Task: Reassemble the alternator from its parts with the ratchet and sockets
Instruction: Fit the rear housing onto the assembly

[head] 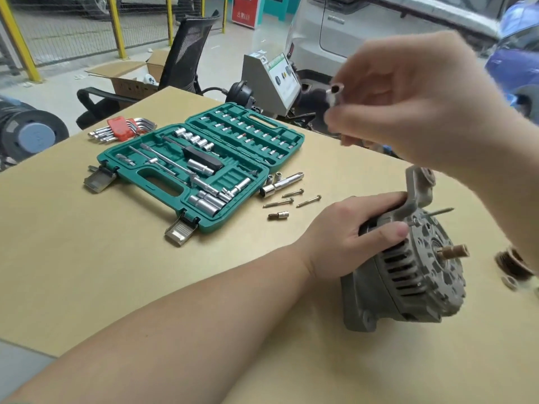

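Alternator (408, 275), grey ribbed housing, on edge

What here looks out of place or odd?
One long thin metal bolt juts out of the grey alternator housing, not driven home. Three more long bolts and loose silver sockets lie beside the open green toolcase.

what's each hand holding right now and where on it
Left hand grips the alternator by its upper housing edge. Right hand pinches a small socket around its side.

My left hand (347, 234) grips low, forearm stretched across the frame; my right hand (408, 109) hovers raised, fingertips apparently pinching something small, blurred.
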